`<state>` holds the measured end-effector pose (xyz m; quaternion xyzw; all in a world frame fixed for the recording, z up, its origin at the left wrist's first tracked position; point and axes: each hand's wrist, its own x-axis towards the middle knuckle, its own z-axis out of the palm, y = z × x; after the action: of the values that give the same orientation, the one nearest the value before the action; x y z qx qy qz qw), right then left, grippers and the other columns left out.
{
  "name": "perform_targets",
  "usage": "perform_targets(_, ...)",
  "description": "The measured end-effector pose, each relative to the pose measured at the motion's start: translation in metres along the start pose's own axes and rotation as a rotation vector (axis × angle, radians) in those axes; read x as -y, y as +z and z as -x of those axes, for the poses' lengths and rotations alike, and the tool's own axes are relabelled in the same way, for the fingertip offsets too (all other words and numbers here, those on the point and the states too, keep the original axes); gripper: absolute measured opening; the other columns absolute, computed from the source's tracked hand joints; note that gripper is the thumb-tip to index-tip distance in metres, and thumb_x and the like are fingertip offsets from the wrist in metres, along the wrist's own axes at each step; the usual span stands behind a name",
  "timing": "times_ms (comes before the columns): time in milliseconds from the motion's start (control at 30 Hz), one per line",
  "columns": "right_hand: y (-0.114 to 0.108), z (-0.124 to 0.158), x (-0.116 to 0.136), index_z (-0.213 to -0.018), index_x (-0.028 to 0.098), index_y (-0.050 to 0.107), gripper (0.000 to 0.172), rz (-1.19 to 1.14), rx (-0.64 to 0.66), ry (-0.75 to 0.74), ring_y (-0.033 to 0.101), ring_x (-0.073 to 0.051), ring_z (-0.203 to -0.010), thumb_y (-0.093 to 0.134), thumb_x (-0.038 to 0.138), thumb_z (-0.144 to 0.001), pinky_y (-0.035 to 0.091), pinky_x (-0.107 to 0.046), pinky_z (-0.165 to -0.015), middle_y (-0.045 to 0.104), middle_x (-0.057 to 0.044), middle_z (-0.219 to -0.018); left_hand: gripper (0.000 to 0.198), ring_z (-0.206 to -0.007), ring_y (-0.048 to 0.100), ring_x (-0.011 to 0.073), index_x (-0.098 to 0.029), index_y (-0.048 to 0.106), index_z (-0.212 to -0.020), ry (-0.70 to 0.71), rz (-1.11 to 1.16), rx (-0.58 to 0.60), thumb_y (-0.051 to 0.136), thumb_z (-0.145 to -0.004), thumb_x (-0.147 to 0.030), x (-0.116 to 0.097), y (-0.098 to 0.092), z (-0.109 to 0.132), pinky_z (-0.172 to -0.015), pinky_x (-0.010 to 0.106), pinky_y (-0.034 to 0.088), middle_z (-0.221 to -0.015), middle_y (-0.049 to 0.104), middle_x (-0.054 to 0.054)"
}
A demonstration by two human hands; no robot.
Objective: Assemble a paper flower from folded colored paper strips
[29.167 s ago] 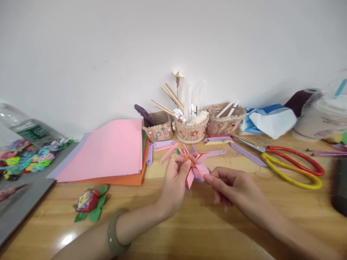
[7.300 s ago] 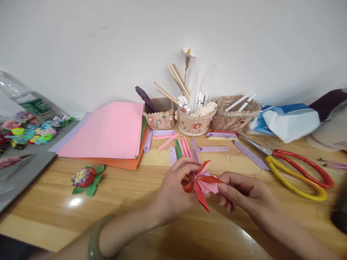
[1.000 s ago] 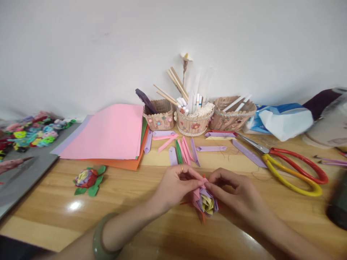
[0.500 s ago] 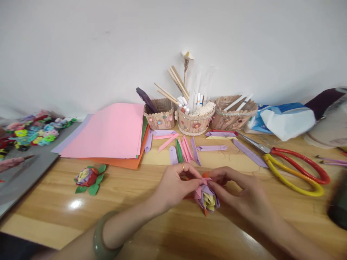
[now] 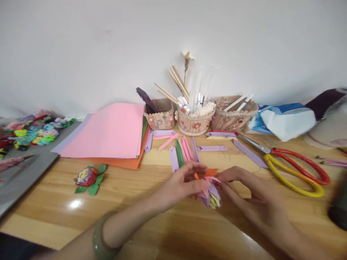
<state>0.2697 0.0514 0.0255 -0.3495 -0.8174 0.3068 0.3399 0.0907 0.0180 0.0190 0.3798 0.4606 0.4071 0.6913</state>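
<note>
A folded paper flower [image 5: 213, 198] with a yellow centre, purple and pink petals and orange strips is held just above the table. My left hand [image 5: 187, 186] grips it from the left, thumb on a pink petal, the other fingers behind and partly hidden. My right hand [image 5: 244, 191] pinches the end of a pink paper strip [image 5: 213, 179] at the flower's top right. Behind my hands lie folded paper strips in purple [image 5: 174, 159], green [image 5: 179, 151] and pink. A finished-looking paper flower with green leaves [image 5: 88, 179] rests on the table at left.
A stack of coloured paper [image 5: 108, 133] lies at back left, beside a grey board [image 5: 32, 169] with fuzzy colourful pieces. Three decorated baskets [image 5: 195, 122] hold sticks and pens. Scissors [image 5: 271, 151] with red and yellow handles and a tissue pack [image 5: 287, 119] are at right.
The flower has tilted and shifted slightly right, hiding more of its yellow centre. My right hand has moved a little right, drawing the pink strip's end outward. More orange paper shows behind.
</note>
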Motion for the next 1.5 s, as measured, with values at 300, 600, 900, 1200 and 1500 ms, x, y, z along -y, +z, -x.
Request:
perform_targets(300,-0.003,0.0,-0.001,-0.092,0.027,0.058,0.02,0.093,-0.16,-0.13,0.06,-0.02,-0.081,0.059,0.014,-0.077,0.047,-0.032,-0.07,0.065,-0.004,-0.086,0.04,-0.102,0.053,0.0197,-0.018,0.064,-0.092,0.225,-0.15,-0.032,0.078,-0.055,-0.02,0.004,0.004,-0.001,-0.094,0.033,0.038,-0.104,0.057,0.006)
perform_targets(600,0.0,-0.01,0.008,-0.065,0.019,0.059,0.029,-0.426,0.212,0.477,0.047,-0.011,-0.054,0.055,0.044,-0.079,0.036,-0.022,-0.049,0.053,0.002,-0.059,0.037,-0.113,0.047,0.024,-0.017,0.056,-0.086,0.396,-0.249,-0.202,0.078,-0.057,-0.02,0.012,0.005,-0.004,-0.099,0.042,0.037,-0.118,0.042,0.011)
perform_targets(900,0.003,-0.006,-0.003,-0.062,0.017,0.05,0.038,-0.593,0.335,0.607,0.031,-0.006,-0.047,0.057,0.051,-0.077,0.021,-0.021,-0.042,0.04,0.005,-0.053,0.042,-0.107,0.049,0.0214,-0.019,0.054,-0.087,0.489,-0.116,-0.192,0.081,-0.055,-0.028,0.019,0.007,-0.005,-0.085,0.034,0.047,-0.118,0.036,0.008)
perform_targets(1200,0.009,-0.003,-0.001,-0.065,0.017,0.054,0.034,-0.7,0.326,0.644,0.038,-0.008,-0.055,0.061,0.048,-0.075,0.03,-0.021,-0.05,0.045,0.003,-0.06,0.043,-0.105,0.05,0.0177,-0.023,0.054,-0.095,0.576,-0.09,-0.168,0.079,-0.059,-0.021,0.02,0.006,-0.002,-0.084,0.03,0.048,-0.122,0.033,0.005)
perform_targets(1500,0.011,-0.001,0.003,-0.081,0.02,0.061,0.022,-0.88,0.342,0.73,0.058,-0.016,-0.081,0.06,0.042,-0.078,0.046,-0.028,-0.072,0.062,-0.002,-0.083,0.041,-0.114,0.043,0.0228,-0.024,0.053,-0.099,0.648,-0.294,-0.257,0.075,-0.065,-0.028,0.019,0.007,0.001,-0.092,0.038,0.043,-0.12,0.036,0.006)
